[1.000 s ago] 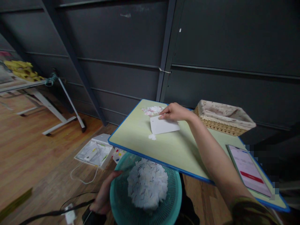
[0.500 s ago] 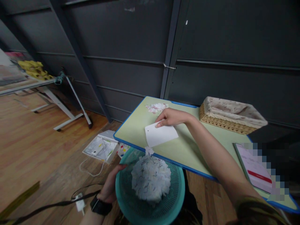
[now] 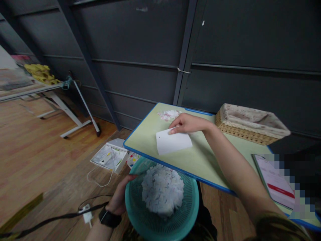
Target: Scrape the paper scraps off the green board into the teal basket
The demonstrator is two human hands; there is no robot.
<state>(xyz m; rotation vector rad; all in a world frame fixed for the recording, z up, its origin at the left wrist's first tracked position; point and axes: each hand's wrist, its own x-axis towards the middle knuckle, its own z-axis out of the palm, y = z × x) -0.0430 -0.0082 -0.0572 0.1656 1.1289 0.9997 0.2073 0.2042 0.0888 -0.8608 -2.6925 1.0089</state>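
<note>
Gripped a white rectangular plastic card [image 3: 174, 142] along its far edge with the right hand [image 3: 188, 123], fingers curled over that edge. Rested the card on a pale green desk with a blue rim [image 3: 200, 160], a little short of the rim; could not tell the card's tilt. Held a teal round plastic mesh basket [image 3: 141, 222] below and nearer than the card, tucked under the desk rim, with the left hand [image 3: 120, 198] closed on the basket's left rim. Carried in it a heap of white paper scraps [image 3: 162, 191]. Left a small patch of white and pink paper scraps [image 3: 169, 115] just beyond the card, past the right hand's knuckles.

Judged as a pause between scraping strokes: saw no loose scraps between the card and the desk rim. Called, for another stroke, for setting the card beyond the far patch, pressing its edge flat, and keeping the basket in line below the card.

Noted, right of the card, a woven wicker tray with a cloth lining [image 3: 250, 125]; nearer and farther right, a white printed sheet with a red bar [image 3: 276, 184], partly blurred. Noted, left of and below the card, a white open box [image 3: 109, 157] on a brown wooden plank floor [image 3: 37, 157]. Closed off the room behind the card with a dark grey panelled wall [image 3: 140, 40].
</note>
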